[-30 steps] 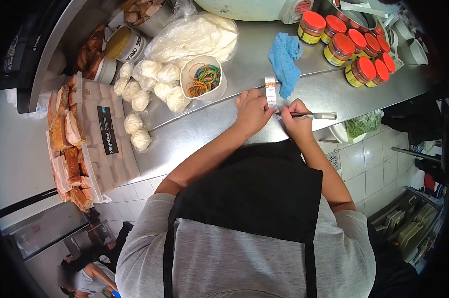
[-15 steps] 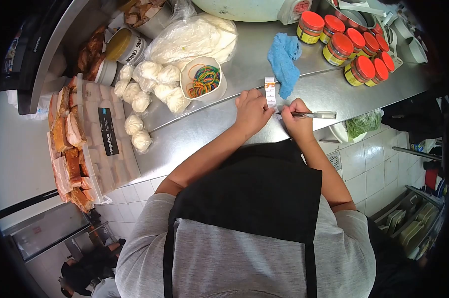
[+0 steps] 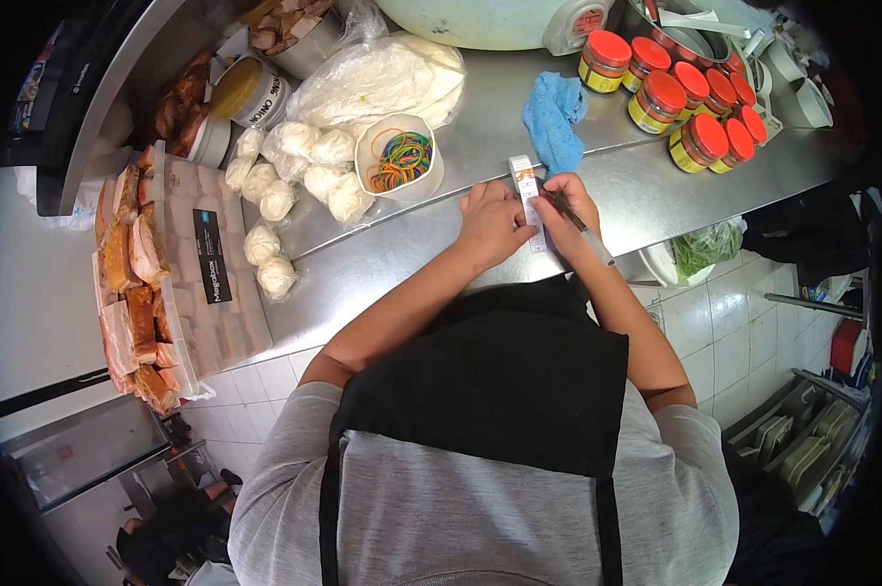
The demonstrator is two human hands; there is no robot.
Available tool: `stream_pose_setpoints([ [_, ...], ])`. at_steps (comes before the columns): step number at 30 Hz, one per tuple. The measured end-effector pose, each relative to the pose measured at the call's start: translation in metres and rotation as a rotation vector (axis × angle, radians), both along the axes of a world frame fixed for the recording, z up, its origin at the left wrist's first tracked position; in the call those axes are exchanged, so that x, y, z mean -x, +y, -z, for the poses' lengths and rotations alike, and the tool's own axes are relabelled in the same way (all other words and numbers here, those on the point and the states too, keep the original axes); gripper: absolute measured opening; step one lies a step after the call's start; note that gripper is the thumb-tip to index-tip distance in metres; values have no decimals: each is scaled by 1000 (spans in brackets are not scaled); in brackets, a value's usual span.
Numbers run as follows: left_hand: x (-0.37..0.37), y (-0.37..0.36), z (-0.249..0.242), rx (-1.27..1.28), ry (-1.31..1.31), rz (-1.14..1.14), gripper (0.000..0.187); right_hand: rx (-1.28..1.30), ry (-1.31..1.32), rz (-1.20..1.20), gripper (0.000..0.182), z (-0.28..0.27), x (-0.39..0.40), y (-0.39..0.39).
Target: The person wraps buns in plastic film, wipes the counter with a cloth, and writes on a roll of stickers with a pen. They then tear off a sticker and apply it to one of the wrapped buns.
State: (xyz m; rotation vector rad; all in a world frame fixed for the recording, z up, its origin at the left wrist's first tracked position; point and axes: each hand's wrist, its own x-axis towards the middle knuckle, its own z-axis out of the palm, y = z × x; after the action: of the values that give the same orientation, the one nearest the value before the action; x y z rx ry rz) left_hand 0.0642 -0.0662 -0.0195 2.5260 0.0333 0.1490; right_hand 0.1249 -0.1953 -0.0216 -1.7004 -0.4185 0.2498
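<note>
A strip of white printed labels (image 3: 525,180) with orange marks lies on the steel counter between my hands. My left hand (image 3: 492,225) is at the strip's left side, fingers curled and thumb reaching onto its lower part. Whether it grips or only presses the strip is hard to make out. My right hand (image 3: 570,210) holds a dark pen (image 3: 584,234) with a clear end, which slants down over the hand. The right fingers touch the strip's right edge. Just beyond them is a crumpled blue cloth (image 3: 554,122).
Left of my hands stand a tub of coloured rubber bands (image 3: 402,161), bagged white balls (image 3: 314,166) and a plastic box (image 3: 231,264) with meat pieces on top. Several red-lidded jars (image 3: 658,98) are at the right. A person (image 3: 172,532) is visible at lower left.
My right hand has moved up and left onto the strip. The pen has swung from pointing right to slanting down-right. More of the strip shows between my hands.
</note>
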Motion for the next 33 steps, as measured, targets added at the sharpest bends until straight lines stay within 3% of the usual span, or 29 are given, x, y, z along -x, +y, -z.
stream_pose_setpoints([
  [6,15,-12,0,-24,-75,-71,28,183,-189,-7,19,-1,3,1],
  [9,15,-14,3,-27,-307,-172,40,214,-191,-42,18,8,1,0],
  [10,16,-13,3,-52,-270,-124,39,208,-177,-53,17,12,0,-1],
  [13,20,-9,4,-111,-193,-9,39,-157,-57,44,12,11,3,-4],
  [21,22,-6,1,-86,-194,58,42,-213,307,163,22,-4,26,-27],
  [33,20,-6,2,-79,-200,63,46,34,36,207,23,16,30,-20],
])
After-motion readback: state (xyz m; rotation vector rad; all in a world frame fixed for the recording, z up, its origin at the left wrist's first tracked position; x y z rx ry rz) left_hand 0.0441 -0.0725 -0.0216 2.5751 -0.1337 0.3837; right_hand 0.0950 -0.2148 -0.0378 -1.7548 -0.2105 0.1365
